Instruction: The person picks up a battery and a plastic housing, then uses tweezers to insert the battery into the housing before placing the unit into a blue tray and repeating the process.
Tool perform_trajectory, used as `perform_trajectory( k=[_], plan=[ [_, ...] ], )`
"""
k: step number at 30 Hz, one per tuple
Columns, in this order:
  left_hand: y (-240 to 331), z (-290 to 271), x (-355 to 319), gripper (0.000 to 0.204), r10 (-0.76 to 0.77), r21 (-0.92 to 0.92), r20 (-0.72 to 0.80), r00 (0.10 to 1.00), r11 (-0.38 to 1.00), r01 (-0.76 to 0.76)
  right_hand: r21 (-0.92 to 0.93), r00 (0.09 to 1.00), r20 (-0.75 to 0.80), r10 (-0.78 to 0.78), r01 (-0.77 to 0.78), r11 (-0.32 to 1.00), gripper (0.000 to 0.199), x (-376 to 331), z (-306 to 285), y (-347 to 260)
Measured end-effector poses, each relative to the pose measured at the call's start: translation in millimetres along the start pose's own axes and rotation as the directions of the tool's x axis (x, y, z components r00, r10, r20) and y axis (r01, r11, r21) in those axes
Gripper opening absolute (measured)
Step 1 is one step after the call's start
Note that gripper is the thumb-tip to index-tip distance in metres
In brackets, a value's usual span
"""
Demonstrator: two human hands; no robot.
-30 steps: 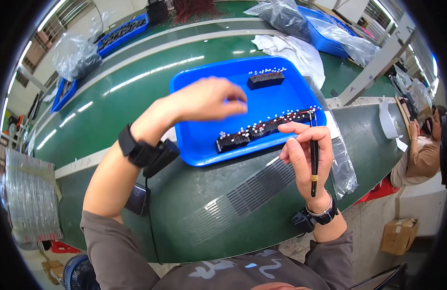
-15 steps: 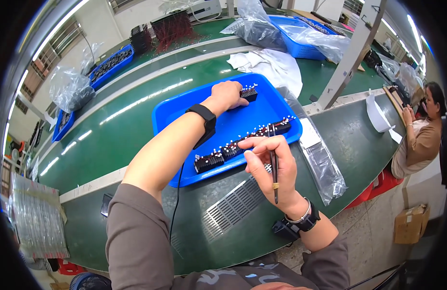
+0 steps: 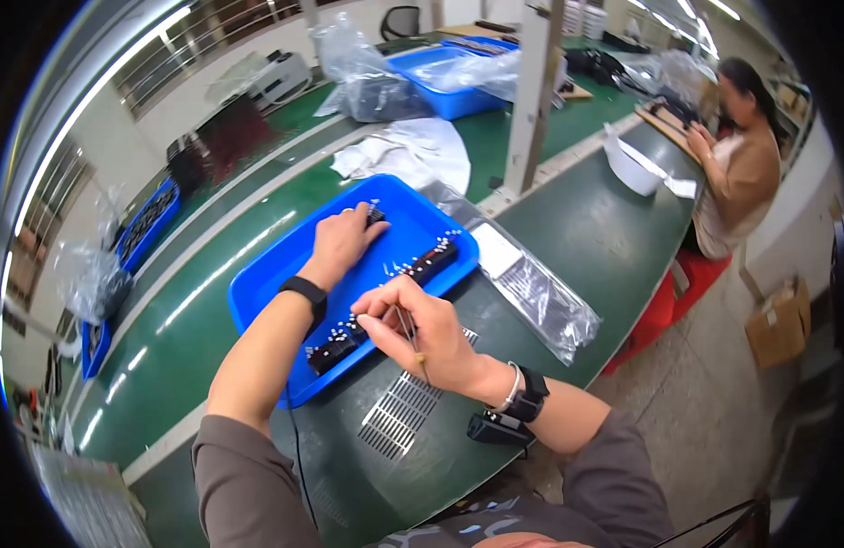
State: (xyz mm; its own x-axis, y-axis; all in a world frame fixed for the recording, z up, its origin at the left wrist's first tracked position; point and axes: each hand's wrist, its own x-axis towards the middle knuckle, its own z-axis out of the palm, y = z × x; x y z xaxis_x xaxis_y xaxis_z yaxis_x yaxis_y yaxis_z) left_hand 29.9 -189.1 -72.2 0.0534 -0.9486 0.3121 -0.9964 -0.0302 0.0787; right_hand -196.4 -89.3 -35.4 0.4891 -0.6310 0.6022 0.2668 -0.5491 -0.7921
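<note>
A blue tray [image 3: 257, 274] lies at a slant in front of me. At its far end my left hand [image 3: 341, 245] grips a short block of black connectors [image 3: 376, 216] with white tips; the fingers partly cover it. A longer row of the same black connectors [image 3: 431, 263], with small white ends sticking up, runs along the tray's near right side. Over the middle of that row is my right hand [image 3: 431, 333], closed around dark tweezers [image 3: 421, 359] with a yellowish band. The tweezers' tips are hard to make out.
A slotted metal plate [image 3: 399, 425] lies on the green bench before the tray. Right of the tray is a clear plastic bag [image 3: 540, 306]; behind it, a white cloth [image 3: 413, 155] and a metal post [image 3: 531, 110]. A person [image 3: 746, 173] sits at the far right.
The whole view has swung round, so the bench and tray sit further left. My right hand has come closer to the connector row and turned the tweezers. My left hand stays at the short block.
</note>
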Motion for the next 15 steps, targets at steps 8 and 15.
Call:
perform_trajectory(
  k=[8,15],
  plan=[
    [-2,-92,-52,0.036,-0.023,-0.337,-0.182,0.983,0.941,-0.041,-0.074,1.000,0.007,0.013,-0.012,0.997,0.013,5,-7,3],
    [-31,-191,-198,0.036,-0.379,-0.150,-0.005,0.925,0.915,0.374,-0.039,0.995,0.095,-0.038,0.041,0.998,0.013,5,8,2]
  ],
)
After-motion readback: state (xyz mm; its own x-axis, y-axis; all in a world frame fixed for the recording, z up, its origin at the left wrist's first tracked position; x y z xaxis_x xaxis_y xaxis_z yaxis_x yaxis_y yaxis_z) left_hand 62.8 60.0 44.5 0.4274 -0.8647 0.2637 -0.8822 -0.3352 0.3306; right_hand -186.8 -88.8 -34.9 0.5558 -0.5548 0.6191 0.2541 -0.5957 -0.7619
